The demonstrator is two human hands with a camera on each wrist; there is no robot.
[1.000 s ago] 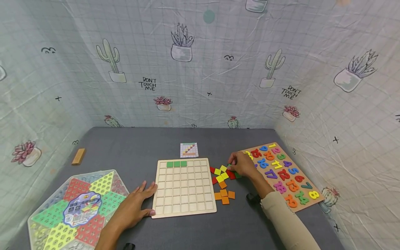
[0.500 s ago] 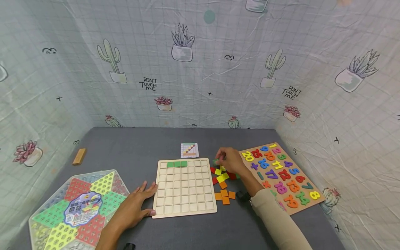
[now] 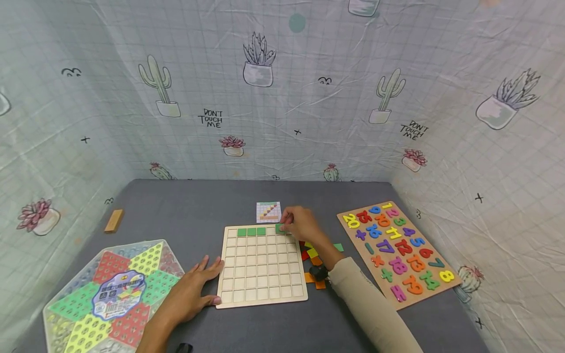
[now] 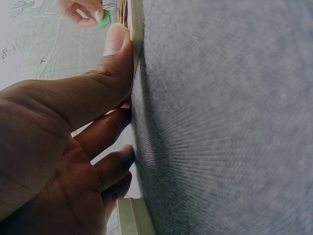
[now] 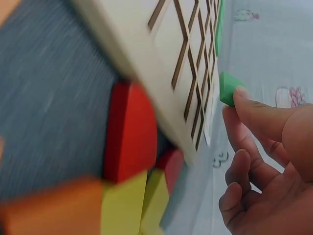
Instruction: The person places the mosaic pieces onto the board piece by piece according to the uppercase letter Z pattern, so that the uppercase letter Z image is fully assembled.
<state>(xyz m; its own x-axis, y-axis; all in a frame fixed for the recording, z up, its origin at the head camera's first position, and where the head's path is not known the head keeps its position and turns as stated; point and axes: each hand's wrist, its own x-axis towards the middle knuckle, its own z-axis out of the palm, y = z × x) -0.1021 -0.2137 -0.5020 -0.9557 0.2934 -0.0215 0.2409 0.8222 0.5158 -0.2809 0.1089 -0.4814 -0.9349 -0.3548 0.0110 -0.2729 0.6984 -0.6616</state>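
Tabletop (image 3: pixel 198 211) rings the board (image 3: pixel 258 269); right hand (image 3: pixel 302 224) pinches tile (image 3: pixel 279 228), apparently above edge (image 3: pixel 253 226).

The grid board (image 3: pixel 262 264) looks like smooth matt wood, the tabletop (image 3: pixel 198 206) rough-woven cloth.

Card (image 3: pixel 268 212) behind grid board (image 3: pixel 262 269) | checkers set (image 3: pixel 119 294) left | number puzzle (image 3: pixel 395 256) right

Right hand (image 5: pixel 288 188) at 4 o'clock, thumb and index finger pinching a green tile (image 5: pixel 229 89) at 2 o'clock. Pale gridded board (image 5: pixel 168 49) spans 12 o'clock. Red tile (image 5: pixel 129 134) just beside its edge, toward 8; yellow tile (image 5: pixel 122 205) at 7; orange tile (image 5: pixel 54 210) at 8, blurred.
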